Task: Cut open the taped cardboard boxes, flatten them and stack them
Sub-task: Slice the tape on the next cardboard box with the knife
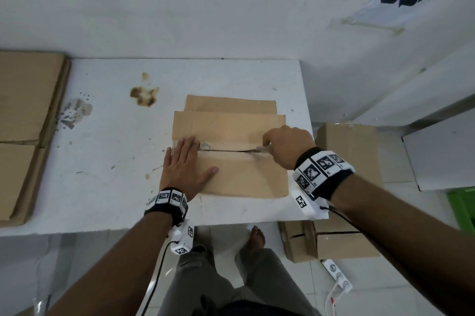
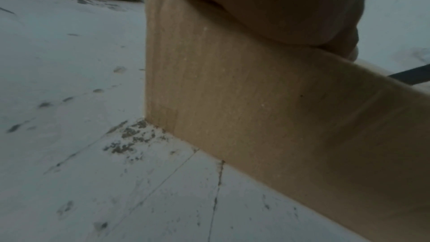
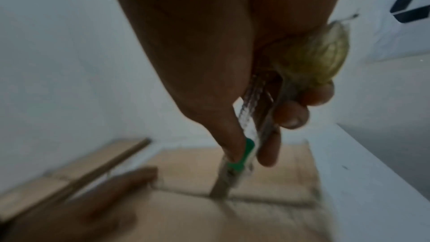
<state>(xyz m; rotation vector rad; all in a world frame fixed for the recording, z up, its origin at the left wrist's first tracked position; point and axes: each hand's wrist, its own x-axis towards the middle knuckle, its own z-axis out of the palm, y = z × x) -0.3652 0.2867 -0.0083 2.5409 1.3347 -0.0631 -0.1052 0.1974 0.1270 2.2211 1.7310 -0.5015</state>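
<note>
cardboard box sits on the white surface, toward its right side, top seam partly slit. left hand lies flat on the box's left end, fingers straight and spread, pressing down. right hand grips a box cutter, fingers curled round the handle, blade tip in the seam. a wad of crumpled tape is also tucked in that hand. flattened cardboard stack lies at the surface's left edge. more boxes on the floor to the right.
</note>
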